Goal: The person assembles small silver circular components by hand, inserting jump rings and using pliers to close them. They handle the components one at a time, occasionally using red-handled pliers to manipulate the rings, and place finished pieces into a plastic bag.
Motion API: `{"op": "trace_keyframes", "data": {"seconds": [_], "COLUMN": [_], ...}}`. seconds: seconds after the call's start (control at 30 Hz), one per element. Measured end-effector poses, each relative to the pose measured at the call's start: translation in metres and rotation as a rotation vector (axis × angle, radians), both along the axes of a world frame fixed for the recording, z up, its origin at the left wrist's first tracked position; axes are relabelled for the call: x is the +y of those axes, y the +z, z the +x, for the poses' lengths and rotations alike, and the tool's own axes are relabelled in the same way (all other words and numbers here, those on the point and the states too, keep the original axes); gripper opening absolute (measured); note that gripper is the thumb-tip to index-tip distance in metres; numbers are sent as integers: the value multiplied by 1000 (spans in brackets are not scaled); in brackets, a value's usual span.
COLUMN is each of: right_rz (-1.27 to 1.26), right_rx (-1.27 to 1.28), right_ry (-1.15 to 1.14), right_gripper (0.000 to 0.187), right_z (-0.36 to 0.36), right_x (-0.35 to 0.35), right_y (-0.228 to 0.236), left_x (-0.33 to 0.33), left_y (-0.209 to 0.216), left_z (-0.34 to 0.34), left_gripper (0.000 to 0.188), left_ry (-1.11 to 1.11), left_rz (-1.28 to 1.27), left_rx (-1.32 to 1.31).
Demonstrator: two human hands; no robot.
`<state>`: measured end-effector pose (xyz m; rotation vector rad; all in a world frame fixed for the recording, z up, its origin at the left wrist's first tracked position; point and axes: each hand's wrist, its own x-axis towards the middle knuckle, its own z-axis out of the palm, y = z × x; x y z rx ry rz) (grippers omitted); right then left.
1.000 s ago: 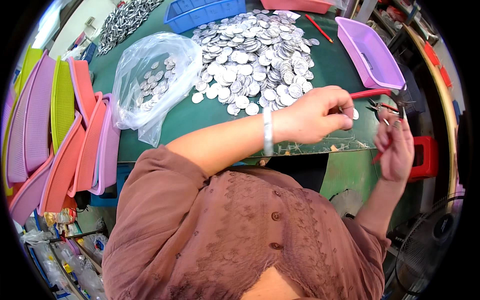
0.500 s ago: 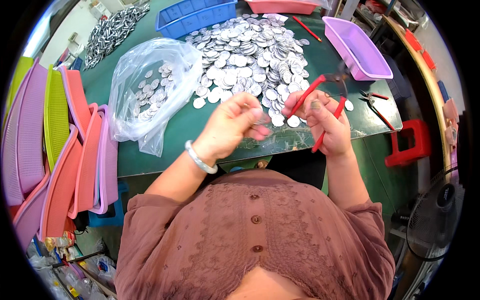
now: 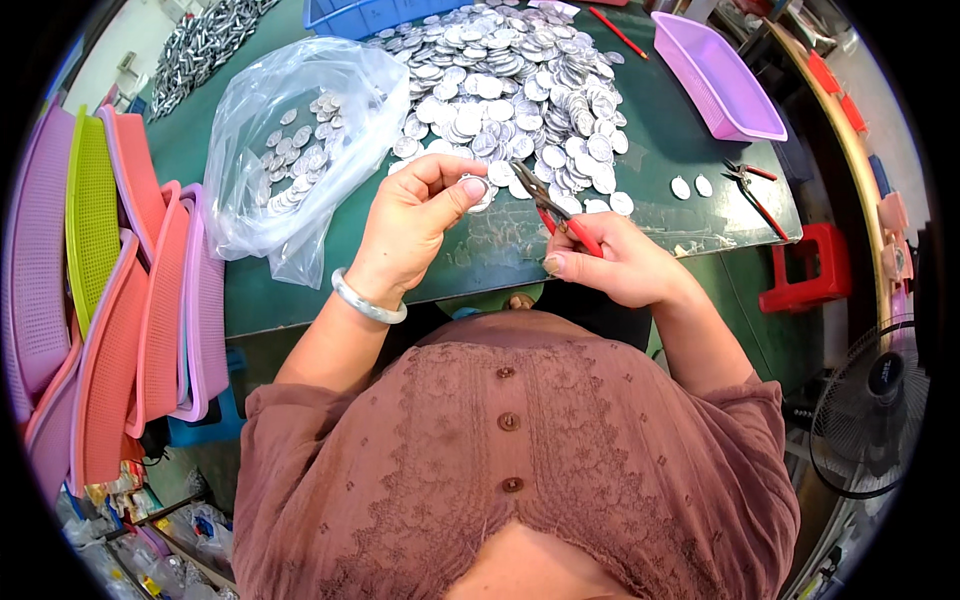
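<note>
Between thumb and fingers, my left hand [image 3: 420,215] pinches a silver oval medal [image 3: 479,193] over the near part of the green table. My right hand [image 3: 620,255] is closed on red-handled pliers [image 3: 570,225], whose dark jaws point up and left, a little right of the medal. Jaws and medal look apart. Beyond both hands spreads a large heap of silver medals [image 3: 490,75]. A clear plastic bag [image 3: 305,160] with several medals in it lies left of the heap. Two single medals [image 3: 681,188] rest to the right on the table.
Another pair of red-handled pliers [image 3: 752,195] lies near the right table edge, below a purple basket [image 3: 715,80]. A blue bin [image 3: 375,15] and a pile of metal pieces [image 3: 205,45] stand farther back. Stacked baskets [image 3: 160,290] crowd the left; a red stool [image 3: 808,268] is at right.
The pliers have swung from upright to pointing up-left toward my left hand. My left hand has shifted left, its medal now clearer. A second single medal shows at the right.
</note>
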<state>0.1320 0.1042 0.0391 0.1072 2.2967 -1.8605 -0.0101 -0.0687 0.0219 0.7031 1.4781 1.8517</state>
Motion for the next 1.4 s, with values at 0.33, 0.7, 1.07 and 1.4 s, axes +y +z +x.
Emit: {"op": "trace_keyframes", "data": {"seconds": [0.33, 0.7, 1.07, 1.4], "right_rz": [41, -73, 34, 210], "right_rx": [-94, -93, -80, -81], "right_ry": [32, 84, 68, 198], "right_gripper": [31, 31, 29, 27], "right_z": [0, 5, 4, 0], "right_x": [2, 6, 4, 11], "right_y": [2, -4, -1, -1], "left_x": [6, 9, 8, 7], "left_y": [6, 3, 0, 3], "left_z": [9, 7, 4, -1], "left_gripper": [56, 55, 54, 52], "left_ry": [-107, -160, -205, -270], "left_rz": [110, 111, 63, -44], "left_rx": [103, 136, 164, 200]}}
